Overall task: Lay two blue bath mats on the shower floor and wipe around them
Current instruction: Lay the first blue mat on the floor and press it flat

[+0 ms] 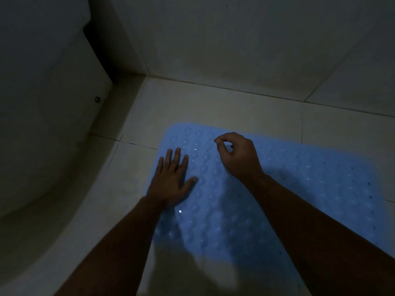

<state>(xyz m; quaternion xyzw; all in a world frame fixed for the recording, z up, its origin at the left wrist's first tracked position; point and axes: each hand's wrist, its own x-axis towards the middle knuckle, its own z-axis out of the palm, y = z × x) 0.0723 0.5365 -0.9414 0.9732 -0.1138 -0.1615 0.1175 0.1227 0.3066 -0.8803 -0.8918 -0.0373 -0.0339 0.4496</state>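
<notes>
One blue bath mat [299, 189], covered in round bumps, lies flat on the pale tiled shower floor [213, 103]. My left hand [173, 178] presses flat on the mat's left edge, its fingers straight and spread. My right hand [237, 154] hovers over the mat near its far edge with the fingers curled and thumb and forefinger brought together. The dim light hides whether they pinch anything. No second mat is in view.
A large white curved fixture [42, 146] with a small bolt [97, 99] fills the left side, right beside the mat. Tiled walls [235, 39] meet in a corner just beyond the mat. Bare floor shows between mat and wall.
</notes>
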